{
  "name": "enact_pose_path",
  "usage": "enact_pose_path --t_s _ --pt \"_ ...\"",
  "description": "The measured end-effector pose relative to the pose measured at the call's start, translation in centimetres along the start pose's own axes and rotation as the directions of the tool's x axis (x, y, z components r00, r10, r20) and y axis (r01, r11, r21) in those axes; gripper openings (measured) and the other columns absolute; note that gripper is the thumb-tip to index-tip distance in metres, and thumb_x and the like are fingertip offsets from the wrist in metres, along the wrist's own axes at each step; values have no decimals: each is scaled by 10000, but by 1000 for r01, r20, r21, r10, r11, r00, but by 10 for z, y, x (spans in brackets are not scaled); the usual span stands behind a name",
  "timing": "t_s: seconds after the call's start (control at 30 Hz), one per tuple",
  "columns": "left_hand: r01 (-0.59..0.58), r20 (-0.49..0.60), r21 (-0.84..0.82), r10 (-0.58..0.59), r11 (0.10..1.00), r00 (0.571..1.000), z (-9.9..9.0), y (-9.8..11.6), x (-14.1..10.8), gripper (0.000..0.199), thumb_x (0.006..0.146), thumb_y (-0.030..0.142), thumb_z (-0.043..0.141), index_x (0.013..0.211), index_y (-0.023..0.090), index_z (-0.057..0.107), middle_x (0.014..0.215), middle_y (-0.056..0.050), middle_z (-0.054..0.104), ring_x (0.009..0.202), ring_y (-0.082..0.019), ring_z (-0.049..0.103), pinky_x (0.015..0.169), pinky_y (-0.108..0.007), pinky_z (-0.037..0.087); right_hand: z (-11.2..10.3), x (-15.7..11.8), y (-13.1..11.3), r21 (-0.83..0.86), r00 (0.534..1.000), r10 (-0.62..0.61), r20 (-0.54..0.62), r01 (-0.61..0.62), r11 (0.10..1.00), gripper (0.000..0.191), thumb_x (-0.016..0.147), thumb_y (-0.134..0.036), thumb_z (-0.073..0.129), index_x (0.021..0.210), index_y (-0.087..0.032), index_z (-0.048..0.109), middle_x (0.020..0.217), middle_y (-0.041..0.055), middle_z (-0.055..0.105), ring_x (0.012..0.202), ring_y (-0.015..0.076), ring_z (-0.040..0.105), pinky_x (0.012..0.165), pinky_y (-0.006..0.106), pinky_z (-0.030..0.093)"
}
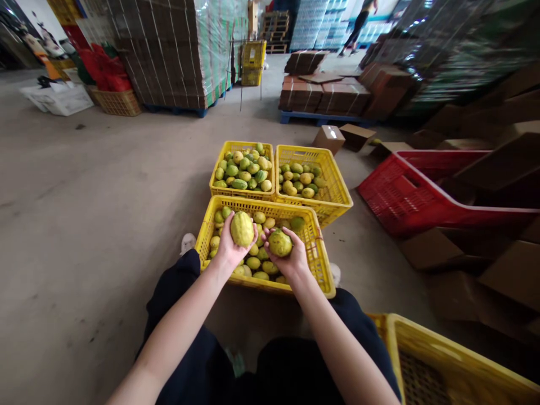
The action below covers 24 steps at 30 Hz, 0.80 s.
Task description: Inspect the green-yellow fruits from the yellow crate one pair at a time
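My left hand [230,247] is wrapped round a pale yellow-green, ribbed fruit [242,229] that looks like a small melon. In my right hand [297,256] rests a rounder, greener fruit [280,243] with dark marks on its skin, the fingers curled about it. Both hands are held above a yellow plastic crate [324,270] between my legs. Inside it lie several more yellow and green fruits [261,275], partly hidden by my hands and forearms.
Beyond stand two yellow crates, one heaped with fruit [242,163], the other [337,188] partly filled. A red crate [392,194] and cardboard boxes [442,247] lie to the right. Another yellow crate [464,360] is at lower right. Wrapped pallets [169,50] and a walking person [360,25] are farther back.
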<state>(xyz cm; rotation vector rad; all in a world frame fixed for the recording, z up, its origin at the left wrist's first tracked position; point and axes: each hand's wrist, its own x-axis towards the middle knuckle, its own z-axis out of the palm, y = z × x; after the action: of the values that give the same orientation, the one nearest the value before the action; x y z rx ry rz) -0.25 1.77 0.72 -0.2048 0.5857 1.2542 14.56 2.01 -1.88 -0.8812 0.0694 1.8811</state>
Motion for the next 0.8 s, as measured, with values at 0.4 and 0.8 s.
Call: enact_pose_path --t_s 0.4,0.8 --pt "35 -5 -40 -36 999 999 -2 0 2 261 926 351 485 887 127 614 784 -66 672 695 -161 668 635 -271 566 -1 1 1 0 1000 -5 -30 5 1000 151 853 -236 477 841 -137 591 700 83 706 619 187 682 521 255 570" --pt "35 -7 -77 -35 996 999 -5 0 5 236 904 333 495 916 128 612 797 -68 671 697 -167 663 613 -276 557 -2 3 2 9 999 -2 -44 2 1000 131 839 -230 493 847 -146 593 677 67 691 607 180 669 534 267 575"
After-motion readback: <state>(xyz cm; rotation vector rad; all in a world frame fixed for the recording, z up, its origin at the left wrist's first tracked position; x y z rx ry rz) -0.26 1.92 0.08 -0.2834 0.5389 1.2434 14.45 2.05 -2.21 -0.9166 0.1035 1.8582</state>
